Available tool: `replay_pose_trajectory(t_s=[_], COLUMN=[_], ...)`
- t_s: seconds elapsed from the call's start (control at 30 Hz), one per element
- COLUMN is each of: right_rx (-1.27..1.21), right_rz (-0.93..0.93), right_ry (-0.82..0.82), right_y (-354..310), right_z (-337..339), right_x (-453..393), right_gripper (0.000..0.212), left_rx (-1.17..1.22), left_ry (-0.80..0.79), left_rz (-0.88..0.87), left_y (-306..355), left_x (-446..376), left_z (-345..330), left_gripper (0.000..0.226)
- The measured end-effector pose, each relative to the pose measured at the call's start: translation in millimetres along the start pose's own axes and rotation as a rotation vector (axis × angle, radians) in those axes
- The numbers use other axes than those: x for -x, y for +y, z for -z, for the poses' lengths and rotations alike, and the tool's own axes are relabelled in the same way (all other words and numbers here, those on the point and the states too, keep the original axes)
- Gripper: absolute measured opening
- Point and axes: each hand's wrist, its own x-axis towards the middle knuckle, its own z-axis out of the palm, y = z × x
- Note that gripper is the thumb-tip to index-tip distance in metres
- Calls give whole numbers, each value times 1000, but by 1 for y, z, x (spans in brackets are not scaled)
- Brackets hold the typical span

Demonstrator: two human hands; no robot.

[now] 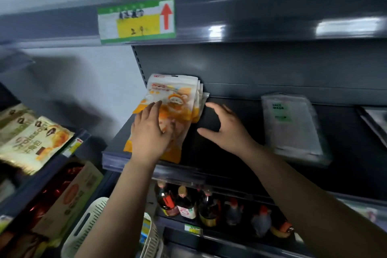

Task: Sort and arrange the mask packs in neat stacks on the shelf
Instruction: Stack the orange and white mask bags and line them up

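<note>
Orange-and-white mask packs (167, 111) are seen in an uneven, fanned stack at the left end of the dark shelf (219, 153), centre of frame. The left hand (151, 130) is laid flat on the top pack, fingers extended, nothing gripped. The right hand (225, 128) is held spread just right of the stack, empty. Grey face mask packs (291, 125) are stacked at centre right.
</note>
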Motion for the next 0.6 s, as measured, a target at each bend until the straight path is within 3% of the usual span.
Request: replay_pose_trajectory(t_s=[0.37,0.47,0.6], right_rx=[-256,-385,-668], right_rz=[-300,-375,-481], right_ry=[113,178,271], right_y=[-29,-36,-41], right_z=[-72,-73,-65], right_x=[-29,-39,-57], right_gripper=[90,77,32], left_rx=[465,682,929], left_ry=[-168,-258,-404], left_rz=[183,257,342], left_y=[-92,-93,-91], left_x=[-36,-48,-72], left_z=[20,25,22], left_gripper=[63,45,39])
